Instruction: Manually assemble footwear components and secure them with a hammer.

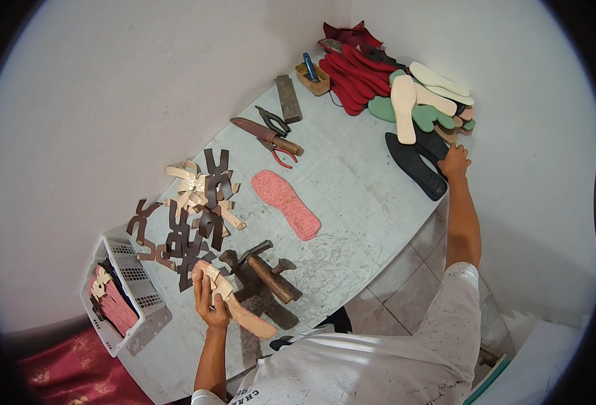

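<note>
I see the left hand's (211, 307) grip closed round the strapped end of a tan sole (252, 322), nearer the wearer than the speckled pink insole (286, 204) and roughly parallel to it, its smooth bare end pointing toward the shirt (359, 371). Flat cream straps (222, 288) cross it. Right of that insole, the right hand's (454, 164) fingers spread against tapered matte black soles (414, 165); I cannot tell from here whether that grip has closed.

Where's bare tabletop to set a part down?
Biggest patch: between the pink insole and black soles, continuing between the wooden tool handle and near table edge. Crowded: far corner, with red, green and cream insoles; left side, with brown and beige straps.
</note>
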`<control>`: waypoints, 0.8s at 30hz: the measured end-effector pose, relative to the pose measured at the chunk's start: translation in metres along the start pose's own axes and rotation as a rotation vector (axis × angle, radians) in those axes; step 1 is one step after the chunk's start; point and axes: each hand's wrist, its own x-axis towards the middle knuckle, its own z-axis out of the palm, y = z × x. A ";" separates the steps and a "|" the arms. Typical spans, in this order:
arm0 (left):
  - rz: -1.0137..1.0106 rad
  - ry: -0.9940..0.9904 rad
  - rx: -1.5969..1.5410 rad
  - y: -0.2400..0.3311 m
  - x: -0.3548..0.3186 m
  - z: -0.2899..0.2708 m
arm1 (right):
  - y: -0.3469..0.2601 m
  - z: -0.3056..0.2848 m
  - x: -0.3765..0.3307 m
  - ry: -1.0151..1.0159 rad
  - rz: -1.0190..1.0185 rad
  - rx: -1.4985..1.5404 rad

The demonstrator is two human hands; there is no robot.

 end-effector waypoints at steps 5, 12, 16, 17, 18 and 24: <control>0.004 0.014 -0.017 0.003 0.002 0.001 | 0.001 -0.009 0.005 -0.119 0.010 0.217; -0.013 0.059 -0.068 0.005 0.001 -0.001 | -0.027 -0.034 -0.070 -0.533 0.180 1.128; 0.040 0.072 -0.085 0.007 0.003 -0.001 | -0.039 -0.034 -0.135 -0.723 0.055 1.503; 0.040 0.076 -0.092 0.010 0.004 -0.001 | -0.044 -0.037 -0.154 -0.830 -0.051 1.590; 0.038 0.084 -0.095 0.013 0.005 -0.001 | -0.050 -0.042 -0.173 -0.944 -0.162 1.670; 0.010 0.109 -0.225 0.009 0.006 -0.004 | -0.137 -0.066 -0.315 -1.298 -0.472 1.791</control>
